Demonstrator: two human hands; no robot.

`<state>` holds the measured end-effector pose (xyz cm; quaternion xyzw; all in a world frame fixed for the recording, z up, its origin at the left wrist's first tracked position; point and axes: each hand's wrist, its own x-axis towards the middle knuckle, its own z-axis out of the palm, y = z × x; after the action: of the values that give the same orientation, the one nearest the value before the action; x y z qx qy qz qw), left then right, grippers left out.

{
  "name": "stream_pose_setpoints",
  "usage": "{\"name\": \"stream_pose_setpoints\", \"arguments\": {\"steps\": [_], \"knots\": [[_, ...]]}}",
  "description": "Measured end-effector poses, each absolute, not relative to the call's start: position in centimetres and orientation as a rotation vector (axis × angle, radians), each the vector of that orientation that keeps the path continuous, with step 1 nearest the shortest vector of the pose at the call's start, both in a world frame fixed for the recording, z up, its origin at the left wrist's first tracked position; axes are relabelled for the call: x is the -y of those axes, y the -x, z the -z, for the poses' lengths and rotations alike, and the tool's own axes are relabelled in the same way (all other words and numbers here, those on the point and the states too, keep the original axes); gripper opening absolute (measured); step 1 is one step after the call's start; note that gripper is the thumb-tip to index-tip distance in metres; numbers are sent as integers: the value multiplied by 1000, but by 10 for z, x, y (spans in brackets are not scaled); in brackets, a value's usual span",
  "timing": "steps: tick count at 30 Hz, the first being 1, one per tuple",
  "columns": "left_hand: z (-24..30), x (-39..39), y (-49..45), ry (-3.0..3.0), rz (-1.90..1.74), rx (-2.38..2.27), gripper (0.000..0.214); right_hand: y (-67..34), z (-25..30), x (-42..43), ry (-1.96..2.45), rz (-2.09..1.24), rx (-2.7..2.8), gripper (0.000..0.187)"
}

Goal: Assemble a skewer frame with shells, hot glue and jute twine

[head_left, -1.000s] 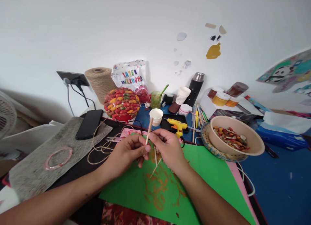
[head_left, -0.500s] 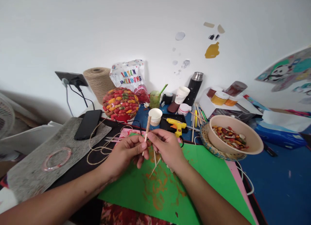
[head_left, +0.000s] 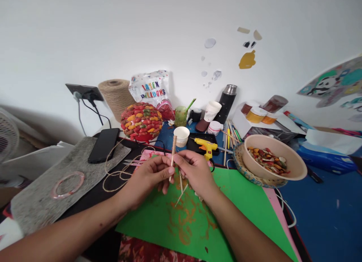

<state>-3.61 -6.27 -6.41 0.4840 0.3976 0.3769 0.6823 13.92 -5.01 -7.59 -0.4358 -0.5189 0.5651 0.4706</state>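
A thin wooden stick point(head_left: 173, 150), its upper part wound with twine, stands nearly upright between my hands. My left hand point(head_left: 155, 172) pinches its lower part between thumb and fingers. My right hand point(head_left: 194, 170) is closed at its right side, thumb and fingertips against the stick where the winding ends; whether they also hold a strand is hidden. Just below the hands, thin light sticks point(head_left: 181, 194) cross over a green sheet point(head_left: 158, 220) smeared with orange-brown. Loose twine point(head_left: 111, 186) lies in loops left of my left hand, near scissors point(head_left: 132, 162).
Behind the hands are a paper cup point(head_left: 181, 133), a yellow glue gun point(head_left: 206, 145) and a ball covered in coloured shells point(head_left: 141, 120). A beige bowl point(head_left: 296, 167) of painted shells sits right. Left lie a phone point(head_left: 103, 145) and a clear ring point(head_left: 68, 184); a twine spool point(head_left: 114, 97) stands behind.
Both hands and the stick stay almost in place. The whole view has shifted very slightly, and the stick has turned a touch more upright.
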Motion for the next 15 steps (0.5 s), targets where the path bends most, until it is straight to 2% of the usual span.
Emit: {"name": "stream_pose_setpoints", "arguments": {"steps": [15], "knots": [[66, 64, 39, -1073, -808, -884, 48, -139, 71, 51, 1020, -1464, 1230, 37]]}}
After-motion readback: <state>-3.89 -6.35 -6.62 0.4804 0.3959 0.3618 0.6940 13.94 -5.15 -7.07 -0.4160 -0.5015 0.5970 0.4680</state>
